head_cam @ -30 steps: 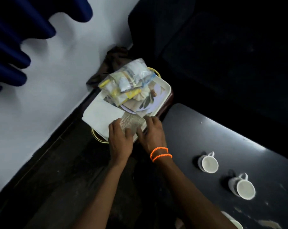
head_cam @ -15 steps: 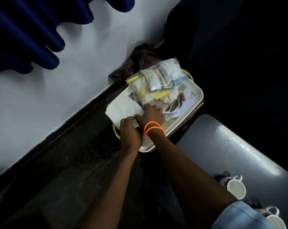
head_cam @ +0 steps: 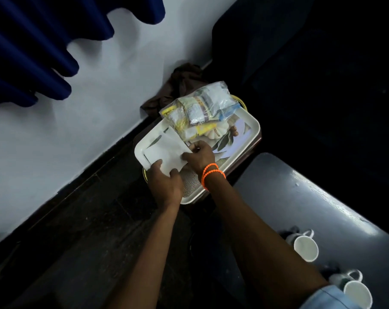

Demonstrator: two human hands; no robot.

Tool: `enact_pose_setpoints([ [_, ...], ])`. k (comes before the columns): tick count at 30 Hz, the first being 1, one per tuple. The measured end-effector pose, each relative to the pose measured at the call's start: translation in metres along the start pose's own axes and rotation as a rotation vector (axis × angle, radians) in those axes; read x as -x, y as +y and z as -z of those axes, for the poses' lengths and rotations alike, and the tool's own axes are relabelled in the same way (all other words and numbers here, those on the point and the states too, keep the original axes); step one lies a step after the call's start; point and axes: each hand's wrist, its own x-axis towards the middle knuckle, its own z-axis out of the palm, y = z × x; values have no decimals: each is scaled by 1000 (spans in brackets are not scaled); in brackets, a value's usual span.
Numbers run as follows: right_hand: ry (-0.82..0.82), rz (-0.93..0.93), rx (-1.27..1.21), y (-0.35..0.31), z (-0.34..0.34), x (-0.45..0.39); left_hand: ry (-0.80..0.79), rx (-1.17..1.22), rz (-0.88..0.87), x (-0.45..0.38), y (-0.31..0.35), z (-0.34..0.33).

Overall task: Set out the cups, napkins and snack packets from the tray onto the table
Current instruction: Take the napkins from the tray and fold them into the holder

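A cream tray (head_cam: pixel 253 130) with a leaf print stands by the wall. On its far end lies a clear bag of snack packets (head_cam: pixel 200 110). A stack of white napkins (head_cam: pixel 164 150) lies on its left part. My left hand (head_cam: pixel 164 186) grips the near edge of the napkins, thumb on top. My right hand (head_cam: pixel 199 156), with orange bead bands at the wrist, pinches their right edge. A woven patterned cloth (head_cam: pixel 190 185) lies on the tray under my wrists. Two white cups (head_cam: pixel 305 247) (head_cam: pixel 355 293) stand on the dark table (head_cam: pixel 289 190) at the right.
A brown cloth (head_cam: pixel 180 85) lies crumpled against the white wall behind the tray. Blue curtain folds (head_cam: pixel 44 41) hang at the upper left. The floor at the lower left is dark. A dark seat fills the upper right.
My hands left the patterned cloth and moved up onto the white napkins, which now lie further in on the tray. The view has shifted, so the tray sits further right.
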Motion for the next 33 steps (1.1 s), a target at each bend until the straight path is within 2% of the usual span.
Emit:
enact_pose_setpoints([
  [3,14,-70,-323,5,20,17,85,203,99,16,11,-1],
  [5,-19,-122,-497,14,45,30,39,381,302,31,19,-4],
  [7,-59,-170,-630,24,73,45,-177,592,625,46,27,-12],
  [8,-59,-205,-696,30,87,54,-302,649,726,53,31,-15],
  [10,-28,-267,-792,41,115,69,-477,692,793,67,37,-24],
  [12,-2,-296,-849,51,142,84,-545,671,802,80,43,-35],
  [15,37,-299,-908,66,181,105,-601,605,745,108,56,-51],
  [18,69,-255,-987,81,225,134,-632,475,523,146,72,-71],
  [22,135,-188,-1155,108,288,173,-867,349,263,215,103,-101],
  [26,70,-42,-1354,132,350,213,-1119,163,156,283,122,-135],
  [28,93,4,-1424,149,379,232,-1207,38,113,314,124,-151],
  [31,206,33,-1425,176,410,257,-1319,-64,122,352,118,-173],
  [33,332,-24,-1366,193,424,270,-1314,-110,78,374,112,-187],
])
